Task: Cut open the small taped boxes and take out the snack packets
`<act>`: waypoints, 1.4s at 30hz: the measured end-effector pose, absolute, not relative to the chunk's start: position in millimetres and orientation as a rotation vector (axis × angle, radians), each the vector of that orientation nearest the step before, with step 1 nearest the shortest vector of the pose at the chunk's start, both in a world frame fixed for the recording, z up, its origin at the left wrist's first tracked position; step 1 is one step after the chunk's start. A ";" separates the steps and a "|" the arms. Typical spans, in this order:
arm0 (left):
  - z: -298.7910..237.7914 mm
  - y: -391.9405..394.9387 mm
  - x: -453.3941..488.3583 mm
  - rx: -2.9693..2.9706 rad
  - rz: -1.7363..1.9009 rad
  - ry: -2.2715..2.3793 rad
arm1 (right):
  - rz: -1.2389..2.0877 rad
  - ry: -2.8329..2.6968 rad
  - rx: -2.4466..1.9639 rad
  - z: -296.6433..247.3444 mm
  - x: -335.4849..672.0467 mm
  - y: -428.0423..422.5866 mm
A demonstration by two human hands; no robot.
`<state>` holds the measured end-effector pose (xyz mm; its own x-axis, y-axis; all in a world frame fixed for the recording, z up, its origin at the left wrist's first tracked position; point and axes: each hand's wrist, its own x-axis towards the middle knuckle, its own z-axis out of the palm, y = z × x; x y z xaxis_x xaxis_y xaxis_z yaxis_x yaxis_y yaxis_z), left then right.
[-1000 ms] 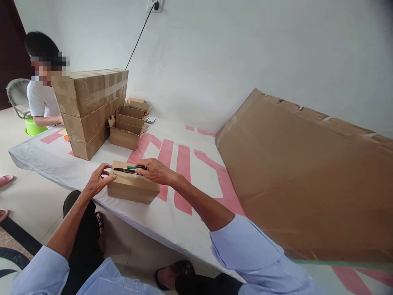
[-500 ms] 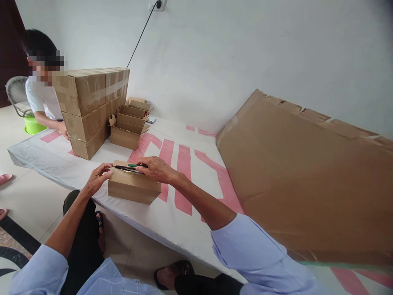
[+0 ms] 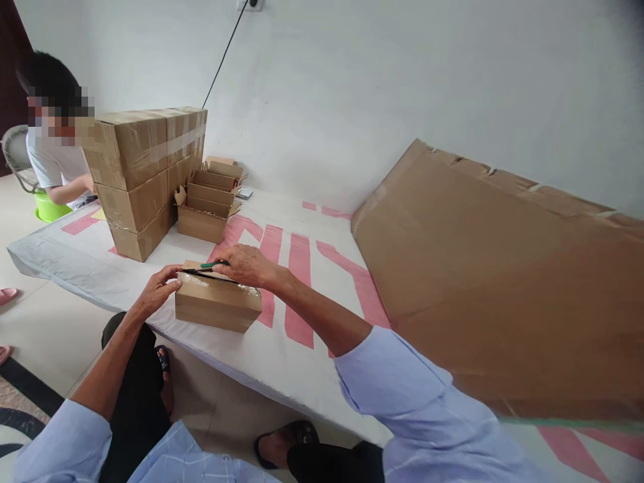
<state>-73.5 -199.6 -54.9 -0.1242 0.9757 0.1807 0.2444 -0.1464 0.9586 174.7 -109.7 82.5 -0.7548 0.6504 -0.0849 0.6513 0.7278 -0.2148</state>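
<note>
A small closed cardboard box [image 3: 217, 306] lies near the front edge of the white and pink mat [image 3: 296, 322]. My left hand [image 3: 157, 290] grips the box's left top corner with curled fingers. My right hand [image 3: 243, 264] rests on the box's top, closed on a thin green and black tool [image 3: 206, 267] that lies along the taped seam.
A stack of taped cartons [image 3: 143, 176] stands at the back left, with several open small boxes [image 3: 206, 208] beside it. A seated person [image 3: 53, 144] works behind the stack. A large flat cardboard sheet [image 3: 503, 282] leans against the wall on the right. A black cable [image 3: 221, 57] runs up the wall.
My right hand with the tool has slid a little to the left along the box's top. The left hand keeps its hold. The view has shifted slightly.
</note>
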 end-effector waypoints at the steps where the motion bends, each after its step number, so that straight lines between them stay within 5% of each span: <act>1: -54.0 -199.3 -73.4 1.438 1.321 1.414 | -0.324 2.901 1.101 84.9 172.1 -109.5; 24: -42.5 -192.9 -72.5 1.420 1.177 1.562 | -0.019 2.840 1.061 107.2 159.2 -133.1; 42: -28.3 -180.7 -73.4 1.759 1.073 1.768 | 0.029 2.691 1.166 106.0 250.4 -106.9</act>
<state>-73.4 -180.7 -28.3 -0.1087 0.9695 0.2197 0.6424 -0.1002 0.7598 250.4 -106.9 106.0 -0.6653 0.7239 -0.1824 0.7198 0.6869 0.1008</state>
